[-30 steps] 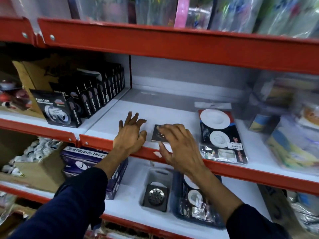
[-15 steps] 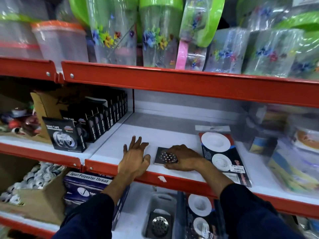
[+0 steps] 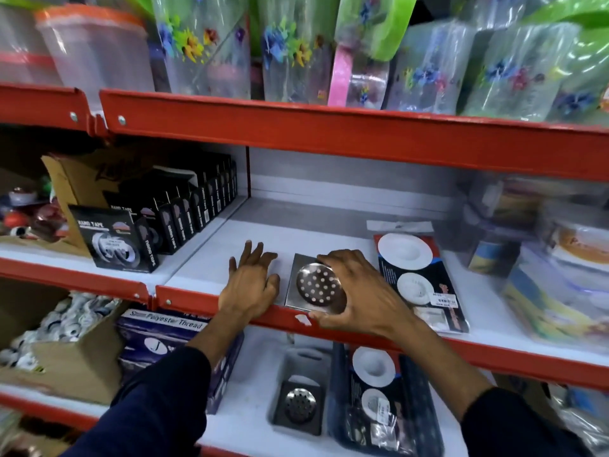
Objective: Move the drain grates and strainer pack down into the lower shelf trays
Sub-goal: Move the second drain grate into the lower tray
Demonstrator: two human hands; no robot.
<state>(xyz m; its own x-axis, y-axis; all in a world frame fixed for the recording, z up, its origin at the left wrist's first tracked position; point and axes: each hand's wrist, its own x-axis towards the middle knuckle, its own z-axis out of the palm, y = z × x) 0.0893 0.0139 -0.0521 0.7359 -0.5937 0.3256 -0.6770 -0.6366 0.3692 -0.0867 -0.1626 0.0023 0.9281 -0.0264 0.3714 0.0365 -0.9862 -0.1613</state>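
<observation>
**Grate at the shelf edge, right hand around it**

A square metal drain grate point(image 3: 314, 286) lies at the front edge of the middle shelf point(image 3: 211, 258). The right hand point(image 3: 357, 293) curls around it, fingers on its far edge and thumb at its near edge. The left hand point(image 3: 250, 285) rests flat and open just beside it. The strainer pack point(image 3: 420, 280) lies right of the right hand. Below, a second grate point(image 3: 299, 407) sits in a tray point(image 3: 308, 356).

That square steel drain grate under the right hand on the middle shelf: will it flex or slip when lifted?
The drain grate looks like rigid polished metal, so probably no flex. Its glossy surface may be slippery, so pinching its edges as the right hand does seems wise. It lies flat at the shelf lip, so sliding it outward should expose an edge.
</observation>
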